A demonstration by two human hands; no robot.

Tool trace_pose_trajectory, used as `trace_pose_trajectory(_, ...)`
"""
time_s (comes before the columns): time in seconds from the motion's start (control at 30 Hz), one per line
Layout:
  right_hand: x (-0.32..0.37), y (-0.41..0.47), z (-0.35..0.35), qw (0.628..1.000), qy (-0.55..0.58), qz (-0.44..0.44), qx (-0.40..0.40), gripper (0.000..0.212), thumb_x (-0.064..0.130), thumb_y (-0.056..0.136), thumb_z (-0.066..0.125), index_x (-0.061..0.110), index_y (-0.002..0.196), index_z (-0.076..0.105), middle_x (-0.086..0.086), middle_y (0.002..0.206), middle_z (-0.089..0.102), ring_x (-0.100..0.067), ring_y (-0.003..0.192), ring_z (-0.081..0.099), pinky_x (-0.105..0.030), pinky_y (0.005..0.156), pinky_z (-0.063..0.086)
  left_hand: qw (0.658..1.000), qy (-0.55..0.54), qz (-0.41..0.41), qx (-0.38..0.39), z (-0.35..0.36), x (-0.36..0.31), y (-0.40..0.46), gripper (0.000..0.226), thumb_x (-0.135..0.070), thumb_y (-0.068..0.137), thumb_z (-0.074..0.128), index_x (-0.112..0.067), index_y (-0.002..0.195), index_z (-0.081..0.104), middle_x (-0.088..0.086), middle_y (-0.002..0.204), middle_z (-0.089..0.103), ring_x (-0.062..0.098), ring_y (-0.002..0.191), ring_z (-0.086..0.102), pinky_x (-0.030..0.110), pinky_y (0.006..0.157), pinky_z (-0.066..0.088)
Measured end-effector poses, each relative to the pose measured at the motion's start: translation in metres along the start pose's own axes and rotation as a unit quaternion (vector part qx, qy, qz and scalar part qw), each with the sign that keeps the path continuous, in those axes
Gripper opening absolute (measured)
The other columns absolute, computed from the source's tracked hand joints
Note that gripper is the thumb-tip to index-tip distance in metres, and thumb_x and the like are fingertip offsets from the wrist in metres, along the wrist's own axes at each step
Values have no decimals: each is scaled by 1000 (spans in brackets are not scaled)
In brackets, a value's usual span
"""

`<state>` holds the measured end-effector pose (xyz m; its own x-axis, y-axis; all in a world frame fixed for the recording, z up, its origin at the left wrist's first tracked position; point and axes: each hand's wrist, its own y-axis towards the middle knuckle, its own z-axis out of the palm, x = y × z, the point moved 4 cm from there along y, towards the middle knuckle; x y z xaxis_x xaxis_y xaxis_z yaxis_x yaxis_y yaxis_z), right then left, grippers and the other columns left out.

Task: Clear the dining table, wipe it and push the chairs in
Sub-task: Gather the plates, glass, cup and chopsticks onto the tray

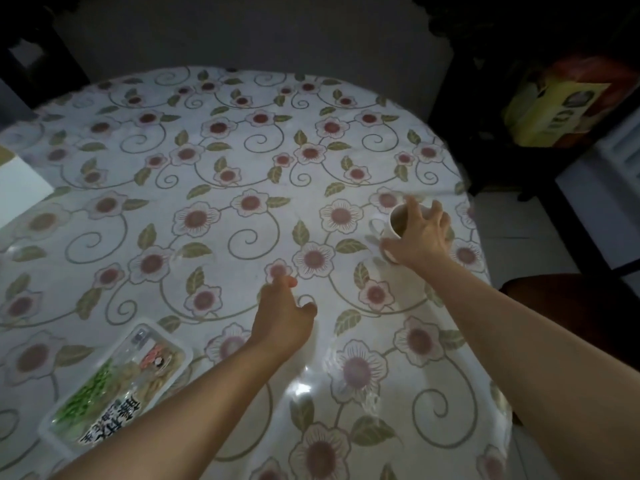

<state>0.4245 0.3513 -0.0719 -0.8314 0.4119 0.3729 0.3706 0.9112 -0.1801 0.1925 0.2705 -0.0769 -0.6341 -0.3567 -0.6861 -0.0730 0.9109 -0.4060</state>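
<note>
A round dining table (242,161) wears a white cloth printed with pink flowers under clear plastic. Near its right edge stands a white mug (393,221) with its handle to the left. My right hand (419,233) grips the mug from the right, fingers curled over its rim and thumb low on its side. My left hand (282,317) hovers above the middle of the table, loosely curled with the index finger forward, holding nothing. A clear plastic food tray (117,382) with a printed label lies at the front left.
A white box (19,190) sits at the table's left edge. A dark red chair seat (568,296) shows beside the table on the right. Further right stand dark shelves with a yellow and red package (554,109). The room is dim.
</note>
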Motion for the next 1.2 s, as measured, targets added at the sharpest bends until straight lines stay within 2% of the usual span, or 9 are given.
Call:
trace_pose_trajectory(0.17, 1, 4, -1, 999, -6, 5, -33, 84, 42, 74, 74, 24, 141, 26, -18, 137, 23, -37, 126, 24, -47, 95, 40, 1000, 5, -17, 1, -1, 3, 2, 51, -23, 89, 60, -18, 134, 38, 4, 136, 41, 13, 102, 47, 23, 82, 35)
trace_pose_trajectory(0.27, 2, -3, -1, 999, -34, -5, -42, 81, 38, 73, 76, 21, 137, 29, -20, 132, 28, -38, 122, 28, -44, 88, 43, 1000, 6, -27, 2, -7, 8, -2, 52, -23, 88, 61, -17, 134, 39, 6, 138, 41, 21, 117, 49, 26, 89, 41)
trace_pose_trajectory(0.33, 5, -13, -3, 998, -50, -10, -49, 80, 39, 73, 76, 22, 136, 29, -20, 130, 30, -38, 121, 30, -42, 83, 43, 999, -3, -34, 0, -14, 13, -5, 53, -24, 87, 62, -19, 133, 39, 6, 135, 43, 22, 113, 51, 34, 91, 48)
trace_pose_trajectory(0.4, 11, -25, -7, 997, -58, -18, -58, 80, 42, 72, 75, 24, 136, 30, -19, 129, 31, -37, 120, 32, -43, 81, 44, 999, -4, -31, -6, -25, 16, -11, 52, -24, 86, 62, -18, 132, 39, 6, 133, 44, 21, 108, 52, 34, 88, 49)
trace_pose_trajectory(0.6, 62, -79, -19, 993, -48, -84, -70, 77, 46, 66, 77, 31, 129, 34, -14, 128, 33, -34, 115, 42, -44, 85, 45, 999, -33, -28, -23, -65, 42, -42, 50, -21, 87, 61, -15, 131, 39, 9, 135, 42, 22, 114, 50, 33, 89, 45)
trace_pose_trajectory(0.73, 109, -130, -17, 990, -48, -122, -53, 76, 55, 65, 75, 31, 128, 38, -12, 131, 33, -31, 116, 43, -43, 88, 45, 997, -57, -10, -52, -102, 68, -73, 51, -16, 84, 63, -14, 130, 40, 6, 131, 44, 18, 105, 49, 28, 82, 40)
trace_pose_trajectory(0.83, 143, -170, -8, 987, -48, -152, -33, 79, 52, 63, 77, 32, 129, 38, -10, 127, 35, -29, 117, 41, -43, 88, 47, 994, -69, -23, -77, -131, 97, -98, 49, -14, 81, 63, -14, 126, 44, 9, 127, 50, 25, 104, 56, 32, 82, 46)
trace_pose_trajectory(1.03, 207, -259, 20, 979, -60, -197, 2, 80, 51, 63, 75, 33, 130, 37, -8, 126, 36, -29, 113, 44, -40, 86, 47, 990, -64, -57, -112, -185, 160, -155, 45, -14, 80, 58, -12, 123, 45, 9, 118, 53, 23, 97, 56, 27, 67, 41)
trace_pose_trajectory(1.2, 252, -333, 58, 969, -49, -240, 37, 84, 50, 60, 77, 34, 133, 36, -8, 127, 35, -27, 116, 41, -42, 90, 48, 984, -76, -95, -134, -222, 227, -202, 44, -14, 82, 60, -12, 124, 46, 6, 122, 51, 23, 105, 52, 26, 79, 39)
